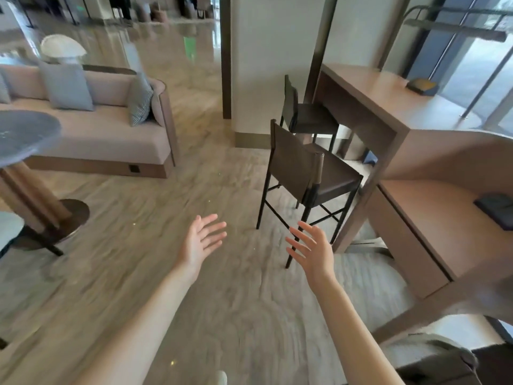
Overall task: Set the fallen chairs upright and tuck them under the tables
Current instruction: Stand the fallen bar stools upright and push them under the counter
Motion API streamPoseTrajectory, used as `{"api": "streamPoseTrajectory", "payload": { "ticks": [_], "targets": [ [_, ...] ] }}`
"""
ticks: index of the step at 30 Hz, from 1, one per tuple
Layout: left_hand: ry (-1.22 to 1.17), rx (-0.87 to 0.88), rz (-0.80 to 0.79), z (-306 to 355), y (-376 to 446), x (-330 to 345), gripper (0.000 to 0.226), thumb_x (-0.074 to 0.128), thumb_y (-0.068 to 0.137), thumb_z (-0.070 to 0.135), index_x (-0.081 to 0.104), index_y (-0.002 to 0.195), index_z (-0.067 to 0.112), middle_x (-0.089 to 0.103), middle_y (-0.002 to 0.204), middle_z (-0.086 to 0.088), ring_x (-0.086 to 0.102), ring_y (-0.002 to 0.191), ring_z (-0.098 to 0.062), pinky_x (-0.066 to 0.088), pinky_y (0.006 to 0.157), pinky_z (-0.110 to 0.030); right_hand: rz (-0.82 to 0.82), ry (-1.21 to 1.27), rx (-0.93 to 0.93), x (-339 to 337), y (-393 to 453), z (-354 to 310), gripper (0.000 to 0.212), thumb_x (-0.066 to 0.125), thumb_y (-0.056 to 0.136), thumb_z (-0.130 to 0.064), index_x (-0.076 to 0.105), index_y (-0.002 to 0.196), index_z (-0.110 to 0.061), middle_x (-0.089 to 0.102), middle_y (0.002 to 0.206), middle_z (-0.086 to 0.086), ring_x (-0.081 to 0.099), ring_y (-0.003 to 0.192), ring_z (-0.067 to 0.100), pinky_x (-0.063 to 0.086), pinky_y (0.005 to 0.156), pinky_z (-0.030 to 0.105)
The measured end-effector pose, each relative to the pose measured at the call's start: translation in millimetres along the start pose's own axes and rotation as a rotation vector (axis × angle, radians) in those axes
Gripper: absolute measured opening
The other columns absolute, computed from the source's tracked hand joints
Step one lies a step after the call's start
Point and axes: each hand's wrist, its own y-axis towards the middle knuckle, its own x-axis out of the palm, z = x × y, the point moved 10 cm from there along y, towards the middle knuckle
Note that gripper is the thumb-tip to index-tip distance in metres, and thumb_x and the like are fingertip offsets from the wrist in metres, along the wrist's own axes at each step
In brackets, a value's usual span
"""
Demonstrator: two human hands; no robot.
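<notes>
Hands reach forward, empty, over a pale marble-patterned floor (138, 245): the left hand (201, 241) and the right hand (312, 250) both show spread, straight fingers and hold nothing. Just beyond the right hand stands a tall dark brown bar chair with a leather seat and thin black metal legs (305, 173), upright, its back toward the viewer and its seat only partly under the long tan wooden counter table (388, 107). A second matching dark chair (302, 112) stands farther back, tucked closer to the same counter. To the left sit a beige upholstered sofa with grey cushions (97, 129) and a round grey stone table on a wooden pedestal (25, 137). The nearer chair probably needs pushing in. A push placed high on its back could tip the tall, narrow chair forward, and its legs may scrape or skid on the polished floor or catch the counter's side panel.
</notes>
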Motion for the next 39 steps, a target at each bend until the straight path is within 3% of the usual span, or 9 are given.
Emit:
{"api": "streamPoseTrajectory", "payload": {
  "ticks": [11,22,30,39],
  "targets": [
    [0.061,0.026,-0.135,72,152,-6,0.044,0.026,0.103,0.04,0.061,0.116,0.016,0.068,0.114,-0.01,0.064,0.105,-0.028,0.046,0.098,-0.043,0.157,0.123,-0.018,74,97,-11,0.03,0.046,0.098,-0.03,0.067,0.112,-0.013,0.073,0.105,0.008,0.071,0.095,0.029,0.053,0.093,0.046],
    [0.033,-0.055,-0.165,60,255,10,0.043,0.029,0.103,0.038,0.062,0.117,0.016,0.069,0.113,-0.01,0.066,0.103,-0.028,0.048,0.095,-0.041,0.236,0.073,-0.026,92,184,-24,0.034,0.045,0.1,-0.031,0.065,0.117,-0.01,0.073,0.107,0.009,0.071,0.095,0.029,0.054,0.091,0.045],
    [0.065,-0.03,-0.123,81,375,37,0.044,0.028,0.103,0.037,0.06,0.121,0.013,0.069,0.111,-0.01,0.065,0.101,-0.028,0.046,0.096,-0.041,0.222,0.125,0.002,124,321,-44,0.034,0.043,0.1,-0.031,0.066,0.114,-0.01,0.074,0.105,0.009,0.071,0.094,0.03,0.053,0.092,0.045],
    [0.123,0.018,-0.177,139,519,143,0.041,0.028,0.103,0.038,0.062,0.113,0.016,0.068,0.115,-0.013,0.064,0.104,-0.03,0.047,0.095,-0.042,0.21,0.222,0.003,136,460,-106,0.038,0.037,0.102,-0.028,0.065,0.112,-0.005,0.072,0.107,0.014,0.069,0.098,0.032,0.053,0.09,0.043]
  ]
}}
